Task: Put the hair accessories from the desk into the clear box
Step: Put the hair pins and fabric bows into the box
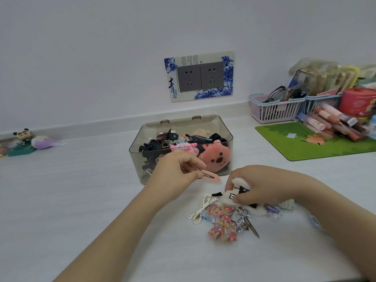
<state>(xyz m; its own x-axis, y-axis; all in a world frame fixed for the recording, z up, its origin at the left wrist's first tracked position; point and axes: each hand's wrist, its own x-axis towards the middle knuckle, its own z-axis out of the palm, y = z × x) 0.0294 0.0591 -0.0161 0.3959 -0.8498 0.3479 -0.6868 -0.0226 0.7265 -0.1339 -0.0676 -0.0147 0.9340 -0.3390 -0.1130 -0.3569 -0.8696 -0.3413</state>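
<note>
Hands meet over a white desk [81, 200], just near of the clear box [142, 159]. The left hand [175, 169] pinches a pink snap clip [209, 177] between thumb and fingers, holding it up against the box's near wall, its tip pointing right. The right hand [262, 184] has its fingers curled round a white fluffy clip [237, 190] with black marks, at the far edge of a small heap of hair accessories lying on the desk. In that heap: a white dotted bow [200, 210] on the left, a floral fabric bow [222, 222] near of it, a silver bow clip [244, 219] to the right, and a purplish clear piece [273, 211] further right, perhaps another clip, too blurred to be sure.

The box stands open-topped and is already well filled: a pink plush animal face [216, 157] against its near right wall, a smaller pink plush [184, 148] beside it, and dark claw clips [150, 147] toward the left.

On the far wall sits a double socket [200, 78] in a blue-and-white frame. Far right, a green mat [305, 143] carries a pile of cosmetic tubes [333, 123], with a pink basket [272, 108] behind. Far left, small figurines [28, 141] stand by the wall
</note>
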